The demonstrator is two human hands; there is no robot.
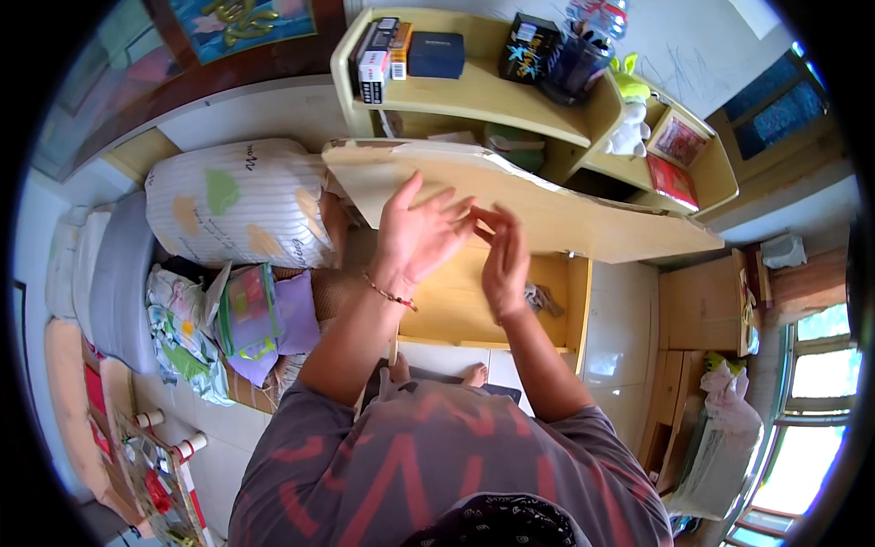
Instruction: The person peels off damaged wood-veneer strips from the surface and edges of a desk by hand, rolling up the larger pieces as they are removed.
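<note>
Both of my hands hover in front of the desk, over a pulled-out wooden drawer (447, 321). My left hand (415, 232) is turned palm up with its fingers spread, and nothing lies in it. A beaded bracelet (390, 292) circles that wrist. My right hand (504, 264) is beside it, slightly blurred, its fingers loosely bent and apart. The fingertips of the two hands meet or nearly meet; I cannot tell which. Under my right wrist, a small crumpled greyish thing (547, 301) shows inside the drawer. Nearest beyond my hands is the pale desktop (583, 223) with a chipped edge.
The desk's shelf (483, 96) holds boxes, a dark blue case (436, 55), a pen holder (576, 68) and a plush toy (631, 118). At left are a striped bedding bundle (237, 205) and folded clothes (187, 319). Wooden cabinets (697, 301) stand at right near a window.
</note>
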